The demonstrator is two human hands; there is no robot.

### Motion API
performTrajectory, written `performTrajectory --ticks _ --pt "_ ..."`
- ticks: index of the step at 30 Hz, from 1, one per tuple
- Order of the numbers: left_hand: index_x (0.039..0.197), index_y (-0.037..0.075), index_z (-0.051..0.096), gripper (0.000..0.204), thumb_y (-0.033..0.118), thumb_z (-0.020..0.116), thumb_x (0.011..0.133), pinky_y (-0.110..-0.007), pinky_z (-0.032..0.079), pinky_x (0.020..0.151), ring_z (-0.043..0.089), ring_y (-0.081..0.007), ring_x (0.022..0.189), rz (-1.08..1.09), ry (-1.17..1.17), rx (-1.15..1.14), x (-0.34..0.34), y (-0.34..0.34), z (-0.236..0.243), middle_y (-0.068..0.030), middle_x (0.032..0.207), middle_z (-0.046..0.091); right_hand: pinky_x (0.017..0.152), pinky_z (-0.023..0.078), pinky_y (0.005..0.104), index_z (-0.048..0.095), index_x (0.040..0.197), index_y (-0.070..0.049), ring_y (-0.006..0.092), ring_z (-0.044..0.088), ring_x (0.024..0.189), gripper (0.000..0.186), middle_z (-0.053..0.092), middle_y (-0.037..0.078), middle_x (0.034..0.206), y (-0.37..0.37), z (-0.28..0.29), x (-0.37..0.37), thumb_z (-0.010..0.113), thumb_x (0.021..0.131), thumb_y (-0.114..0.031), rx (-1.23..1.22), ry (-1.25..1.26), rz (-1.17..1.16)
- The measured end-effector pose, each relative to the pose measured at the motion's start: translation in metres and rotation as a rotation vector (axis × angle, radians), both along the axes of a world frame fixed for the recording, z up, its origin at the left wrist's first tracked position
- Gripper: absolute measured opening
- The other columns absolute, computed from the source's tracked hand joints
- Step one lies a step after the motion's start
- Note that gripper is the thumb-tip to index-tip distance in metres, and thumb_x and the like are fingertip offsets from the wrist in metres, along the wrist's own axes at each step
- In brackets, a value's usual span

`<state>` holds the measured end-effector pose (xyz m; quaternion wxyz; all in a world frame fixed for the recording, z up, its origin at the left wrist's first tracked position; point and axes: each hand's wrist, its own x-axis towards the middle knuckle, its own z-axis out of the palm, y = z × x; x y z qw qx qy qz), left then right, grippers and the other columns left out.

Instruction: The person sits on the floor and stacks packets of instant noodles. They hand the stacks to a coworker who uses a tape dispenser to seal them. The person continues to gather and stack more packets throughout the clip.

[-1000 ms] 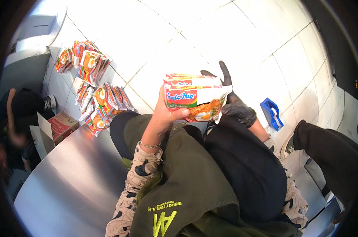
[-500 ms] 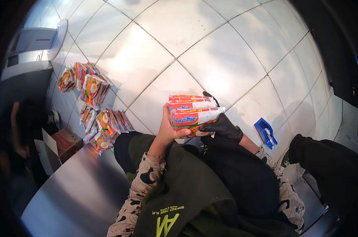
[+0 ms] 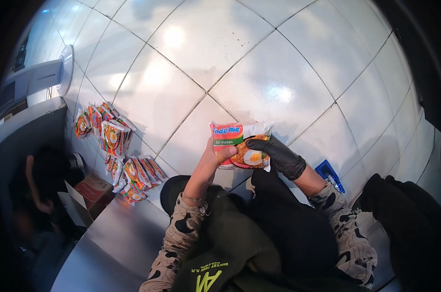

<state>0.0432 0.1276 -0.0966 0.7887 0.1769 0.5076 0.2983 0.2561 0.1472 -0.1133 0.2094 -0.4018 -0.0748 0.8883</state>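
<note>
The bare left hand (image 3: 217, 156) grips the noodle pack (image 3: 227, 142) by its left edge, thumb on the front; the gloved right hand (image 3: 284, 158) clasps its right side, above the floor (image 3: 225, 53). More packs (image 3: 115, 137) lie toward the floor's left edge, near an open box (image 3: 93, 191); a blue dispenser (image 3: 329, 175) lies toward the right edge.

Noodle packet (image 3: 241, 138) was roughly rectangular, in glossy, slightly wrinkled film. Red on left, green band beneath, white on upper right; printed picture of noodles with halved egg filled lower right. Looked unopened. Printed face was turned up to view, print upright, long edges running nearly level. Packet was held off floor (image 3: 235, 53), left grip (image 3: 214, 156) around left end, right grip (image 3: 284, 158) on right end, thumbs over face.
</note>
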Motion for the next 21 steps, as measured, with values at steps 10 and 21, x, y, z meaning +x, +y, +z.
performTrajectory --ticks 10,21 --pt "0.137 -0.001 0.032 0.087 0.035 0.084 0.077 -0.036 0.043 0.104 0.052 -0.0207 0.121 -0.066 0.037 0.196 -0.024 0.001 0.024 -0.0137 0.131 0.052 0.091 0.051 0.0292 0.054 0.128 -0.003 0.0139 0.063 0.104 0.048 0.065 0.007 0.114 -0.016 0.028 -0.02 0.074 0.086 -0.015 0.24 -0.017 -0.156" --pt "0.143 0.002 0.024 0.109 0.036 0.093 0.065 -0.043 0.037 0.111 0.049 -0.0327 0.129 -0.383 0.267 0.924 -0.074 -0.057 0.07 -0.0169 0.135 0.049 0.105 0.043 0.0362 0.023 0.146 -0.003 0.0193 0.046 0.128 0.096 0.045 0.011 0.138 -0.094 0.094 -0.051 0.086 0.076 -0.021 0.84 -0.213 -0.137"
